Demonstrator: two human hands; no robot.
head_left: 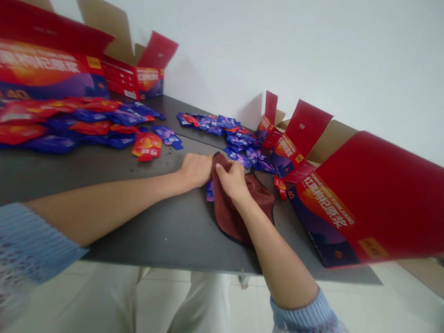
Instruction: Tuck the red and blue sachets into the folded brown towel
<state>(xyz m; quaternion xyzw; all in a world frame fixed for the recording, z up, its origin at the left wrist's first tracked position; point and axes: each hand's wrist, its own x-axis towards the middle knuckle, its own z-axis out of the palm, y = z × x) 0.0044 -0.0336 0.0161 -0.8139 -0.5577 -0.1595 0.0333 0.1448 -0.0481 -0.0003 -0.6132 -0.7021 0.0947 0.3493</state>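
Right fingers point(222, 170) pinch the top edge of a maroon cloth point(232, 217); left fingers point(205, 163) are curled shut on the same edge just beside them. Both hands, right hand point(235, 184) and left hand point(194, 169), rest low on the dark surface point(156, 226), forearms stretched forward and converging. The cloth lies flat under the right wrist, a blue packet point(210, 190) poking out at its left side. Loose packets point(239, 138) lie scattered behind. An open red box point(367, 212) lies to the right, its inside hidden
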